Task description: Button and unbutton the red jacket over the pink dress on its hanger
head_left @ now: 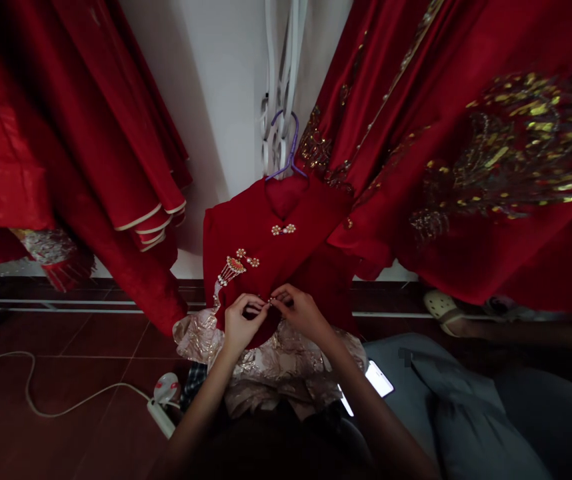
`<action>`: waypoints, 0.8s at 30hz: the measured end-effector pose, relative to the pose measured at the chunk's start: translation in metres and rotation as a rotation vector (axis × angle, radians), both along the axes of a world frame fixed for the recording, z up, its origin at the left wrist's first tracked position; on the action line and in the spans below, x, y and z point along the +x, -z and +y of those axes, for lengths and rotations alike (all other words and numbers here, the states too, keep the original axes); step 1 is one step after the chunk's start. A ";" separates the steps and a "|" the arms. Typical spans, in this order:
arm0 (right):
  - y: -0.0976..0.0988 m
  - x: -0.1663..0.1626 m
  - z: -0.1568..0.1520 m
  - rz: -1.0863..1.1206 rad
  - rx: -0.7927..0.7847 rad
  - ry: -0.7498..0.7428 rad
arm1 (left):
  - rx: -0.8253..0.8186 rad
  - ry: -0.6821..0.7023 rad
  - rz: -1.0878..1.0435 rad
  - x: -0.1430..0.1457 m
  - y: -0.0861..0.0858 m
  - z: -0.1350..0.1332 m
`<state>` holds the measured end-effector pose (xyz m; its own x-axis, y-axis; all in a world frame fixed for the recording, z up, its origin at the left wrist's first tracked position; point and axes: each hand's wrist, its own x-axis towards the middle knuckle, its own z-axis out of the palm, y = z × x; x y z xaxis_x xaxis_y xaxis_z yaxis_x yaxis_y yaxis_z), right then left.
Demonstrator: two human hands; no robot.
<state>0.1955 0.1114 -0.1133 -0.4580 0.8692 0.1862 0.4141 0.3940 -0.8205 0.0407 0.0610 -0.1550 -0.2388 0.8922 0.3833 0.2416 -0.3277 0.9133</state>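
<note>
A red top [246, 220] hangs in front of me on a purple hanger [295, 143]. Pearl flower clasps [283, 229] sit below its neckline, and a fan-shaped beaded ornament [231, 268] with hanging strands is on its left side. At the lower front, my left hand [243, 323] and my right hand [302, 310] meet fingertip to fingertip. Both are closed in a pinch on a small beaded clasp [269, 302], mostly covered by the fingers. Pale, shiny patterned fabric [286, 350] spreads beneath my wrists.
Red garments [116, 120] hang on the left, and a red sequined garment [496, 147] on the right. A white metal rack [286, 67] holds the hanger. A lit phone [379, 378], a power strip [160, 418] with its cord, and another person's clog-clad foot [443, 312] are nearby.
</note>
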 end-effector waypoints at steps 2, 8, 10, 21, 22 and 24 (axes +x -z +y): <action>-0.010 0.008 -0.001 0.026 -0.054 -0.061 | -0.046 0.087 -0.079 -0.005 -0.007 0.000; -0.049 0.035 -0.011 0.031 -0.199 -0.275 | -0.213 0.191 -0.610 -0.013 -0.036 0.022; -0.055 0.038 -0.014 0.031 -0.223 -0.281 | -0.182 0.154 -0.750 -0.013 -0.046 0.034; -0.048 0.034 -0.012 0.019 -0.250 -0.273 | -0.179 0.135 -0.784 -0.019 -0.060 0.051; -0.048 0.034 -0.012 0.016 -0.252 -0.272 | -0.175 0.116 -0.769 -0.019 -0.059 0.053; -0.048 0.033 -0.012 0.012 -0.244 -0.266 | -0.167 0.059 -0.742 -0.018 -0.057 0.056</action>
